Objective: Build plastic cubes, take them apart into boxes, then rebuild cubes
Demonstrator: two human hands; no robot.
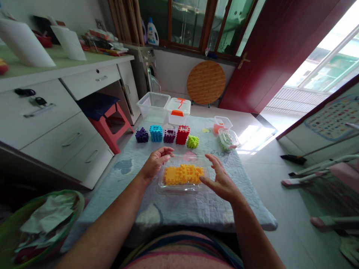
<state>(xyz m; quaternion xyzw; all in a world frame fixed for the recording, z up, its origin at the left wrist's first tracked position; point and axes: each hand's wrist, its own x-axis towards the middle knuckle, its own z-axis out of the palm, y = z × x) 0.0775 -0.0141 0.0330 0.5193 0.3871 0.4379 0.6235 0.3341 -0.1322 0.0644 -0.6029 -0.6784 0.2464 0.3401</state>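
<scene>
A clear plastic box (161, 184) lies in front of me on the cloth-covered table, with yellow interlocking blocks (183, 175) inside it. My left hand (155, 162) is at the box's far left corner, its fingers bent and the thumb close to them around the rim. On the right side, my right hand (223, 181) is open, fingers and thumb spread, the thumb by the box's right edge. Beyond the box stand a dark purple block shape (142, 135), a blue block cube (156, 133), a purple block cube (169, 136), a red block tower (182, 135) and a lime-green block shape (193, 141).
At the table's far side stand an uncovered clear bin (153, 106) and a lidded bin (179, 112) with orange latches. Two small clear containers, one open (223, 123) and one lidded (229, 139), are at the right. A stool (108, 119) and basket (80, 198) flank the left.
</scene>
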